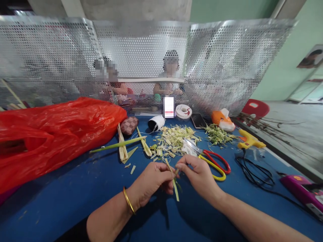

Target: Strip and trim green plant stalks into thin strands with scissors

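My left hand (160,178), with a gold bangle on its wrist, pinches a narrow pale-green leaf strip (176,191) between thumb and fingers. Close beside it, my right hand (196,173) is closed in a pinch at a small piece by the strip; the fingertips hide most of it. Scissors (214,159) with one red and one yellow handle lie just beyond my right hand. A heap of cut leaf pieces (174,137) spreads on the blue table (75,208) in front of both hands. Longer leaf lengths (122,146) lie to the left of the heap.
A red plastic bag (63,131) covers the left side. At the back stand a thread spool (156,123), a ribbon roll (183,112) and a phone (198,121) before a perforated screen (151,43). A yellow glue gun (251,139) and its black cord lie right. People sit behind the screen.
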Demonstrator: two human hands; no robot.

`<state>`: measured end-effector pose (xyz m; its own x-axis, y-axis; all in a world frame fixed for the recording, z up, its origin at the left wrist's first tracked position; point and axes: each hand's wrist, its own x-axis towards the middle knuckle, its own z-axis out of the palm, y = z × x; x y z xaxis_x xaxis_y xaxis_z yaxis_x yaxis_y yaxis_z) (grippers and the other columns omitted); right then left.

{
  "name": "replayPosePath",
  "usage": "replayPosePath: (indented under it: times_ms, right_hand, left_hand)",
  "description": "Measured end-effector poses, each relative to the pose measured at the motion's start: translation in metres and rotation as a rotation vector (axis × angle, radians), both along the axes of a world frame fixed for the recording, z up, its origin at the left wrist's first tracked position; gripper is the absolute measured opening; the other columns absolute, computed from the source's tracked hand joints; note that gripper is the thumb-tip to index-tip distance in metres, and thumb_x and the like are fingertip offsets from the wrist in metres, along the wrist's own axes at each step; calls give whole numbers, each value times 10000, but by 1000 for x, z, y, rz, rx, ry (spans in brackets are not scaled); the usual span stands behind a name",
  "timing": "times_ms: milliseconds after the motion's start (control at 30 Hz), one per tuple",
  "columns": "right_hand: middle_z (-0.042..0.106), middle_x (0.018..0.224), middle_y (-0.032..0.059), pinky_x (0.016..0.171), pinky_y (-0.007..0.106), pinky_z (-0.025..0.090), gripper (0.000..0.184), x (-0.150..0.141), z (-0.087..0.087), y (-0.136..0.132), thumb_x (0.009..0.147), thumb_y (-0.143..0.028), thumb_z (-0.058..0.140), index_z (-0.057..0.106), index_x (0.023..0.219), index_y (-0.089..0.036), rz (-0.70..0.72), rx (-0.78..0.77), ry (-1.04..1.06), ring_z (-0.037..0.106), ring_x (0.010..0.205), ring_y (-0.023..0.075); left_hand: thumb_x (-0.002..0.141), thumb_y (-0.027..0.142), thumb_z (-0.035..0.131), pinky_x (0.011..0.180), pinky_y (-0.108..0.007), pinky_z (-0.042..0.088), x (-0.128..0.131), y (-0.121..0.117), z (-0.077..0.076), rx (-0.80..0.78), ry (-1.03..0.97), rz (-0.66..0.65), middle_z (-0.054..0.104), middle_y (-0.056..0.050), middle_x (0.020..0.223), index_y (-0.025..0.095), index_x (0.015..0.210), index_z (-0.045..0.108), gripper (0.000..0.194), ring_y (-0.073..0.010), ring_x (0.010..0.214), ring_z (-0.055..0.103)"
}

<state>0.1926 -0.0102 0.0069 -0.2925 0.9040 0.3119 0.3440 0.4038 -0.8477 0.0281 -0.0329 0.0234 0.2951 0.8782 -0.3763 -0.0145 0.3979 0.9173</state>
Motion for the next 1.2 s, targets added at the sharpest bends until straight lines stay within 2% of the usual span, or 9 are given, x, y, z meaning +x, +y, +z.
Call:
replayPosePath:
  times_ms: [200,300,433,500,600,700,967,1033,1200]
  right_hand:
    - [602,586,-7,577,245,406,241,-3,-4,2,839,-258,565,598,611,-185,-56,-73,13,532,590,142]
    - [615,629,2,602,252,422,233,-2,-5,7,851,-291,553,604,649,-187,-24,-29,0,553,626,153]
    - [644,804,38,710,287,449,176,4,-1,10,847,-334,556,623,905,-183,-103,136,26,586,762,184]
    - [623,754,33,662,280,443,219,5,2,8,858,-383,536,603,880,-176,-151,103,21,570,711,177]
    - [555,606,3,559,255,391,339,2,4,3,885,-436,485,553,670,-183,-29,-38,-83,509,594,148]
    - [538,591,-8,548,247,370,332,-3,0,-3,889,-395,496,538,637,-184,96,-73,-169,491,580,137]
    - [534,660,3,587,250,355,248,-6,-3,-8,922,-225,413,461,680,-203,185,209,-323,491,630,145]
    - [516,638,-4,563,248,345,262,-6,-3,-7,927,-241,409,451,671,-205,166,183,-336,475,599,140]
    - [498,574,-14,531,253,340,333,-3,-5,-1,931,-319,423,455,620,-207,41,69,-282,470,555,140]
  left_hand:
    - [686,238,630,544,-247,469,-1,0,1,15,14,-12,590,-2,491,109,723,687,146,-108,456,547]
    - [675,273,667,527,-238,451,0,0,-1,-8,2,23,604,-10,509,104,723,677,176,-105,452,542]
    - [684,310,698,523,-224,438,0,3,-5,-5,-41,167,619,-7,558,110,790,670,228,-99,472,551]
    - [706,323,692,529,-220,436,-1,5,-6,43,-41,263,631,-9,585,115,815,665,236,-103,495,570]
    - [741,330,666,533,-224,440,-3,8,-5,132,-12,330,650,-20,611,122,785,654,214,-111,510,587]
    - [763,289,637,515,-222,431,-2,9,-7,182,24,315,638,-13,578,124,792,652,168,-115,491,579]
    - [750,273,644,538,-232,450,-1,9,-17,392,208,312,633,-14,521,155,701,691,136,-141,501,584]
    - [757,298,648,547,-233,459,-2,9,-15,314,154,305,657,-28,556,147,728,692,159,-150,529,610]
    - [856,317,515,642,-253,507,-4,9,-4,-6,-243,274,728,-113,866,129,996,661,276,-183,756,692]
